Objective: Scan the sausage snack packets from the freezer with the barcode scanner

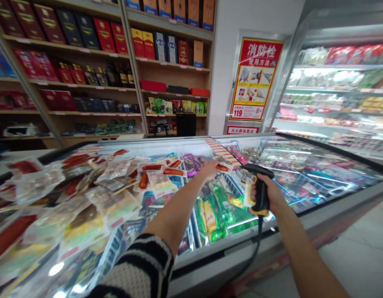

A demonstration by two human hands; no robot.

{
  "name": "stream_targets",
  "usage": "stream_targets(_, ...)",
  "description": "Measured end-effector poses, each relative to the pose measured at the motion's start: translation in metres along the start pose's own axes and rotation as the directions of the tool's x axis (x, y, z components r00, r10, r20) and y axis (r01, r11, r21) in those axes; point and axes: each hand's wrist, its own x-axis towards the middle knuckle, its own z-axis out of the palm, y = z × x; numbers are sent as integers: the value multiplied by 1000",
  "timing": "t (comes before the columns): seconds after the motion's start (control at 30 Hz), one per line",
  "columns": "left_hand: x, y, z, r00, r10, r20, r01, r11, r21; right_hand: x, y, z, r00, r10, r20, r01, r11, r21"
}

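My left hand (209, 170) reaches out over the glass-topped freezer, its fingers closed on the edge of a clear packet of red-brown sausage (223, 167). My right hand (270, 193) is wrapped round the handle of a black and yellow barcode scanner (262, 188), whose head points left toward that packet. A cable hangs down from the scanner's base. Beside the right fingers is a small white and yellow piece (249, 192); whether they hold it is unclear. To the left, many vacuum packs (113, 205) of sausages and pale food lie heaped on the glass.
Under the freezer glass (306, 165) lie green bags (218, 213) and purple bags (193, 163) in wire baskets. Shelves of boxed bottles (106, 35) stand behind. A red and yellow poster (256, 78) hangs on the wall, and a lit display fridge (334, 89) stands at right.
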Motion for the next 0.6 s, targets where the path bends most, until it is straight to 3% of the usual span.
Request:
stream_targets(0.13, -13, -4, -5, 999, 37, -2, -37, 995, 92, -7, 1, 5, 1000, -6, 10, 6, 1000, -15)
stream_targets(0.27, -36, -13, -23, 999, 36, 8, -37, 990, 136, -24, 8, 26, 1000, -17, 27, 20, 994, -106)
stream_targets(0.4, -60, -19, -39, 999, 14, 37, -19, 991, 134, -41, 19, 52, 996, -5, 92, 21, 984, -174)
stream_targets(0.6, -83, -32, -70, 1000, -2, -22, 3, 999, 50, -66, 34, 82, 983, 52, 179, -7, 971, -241)
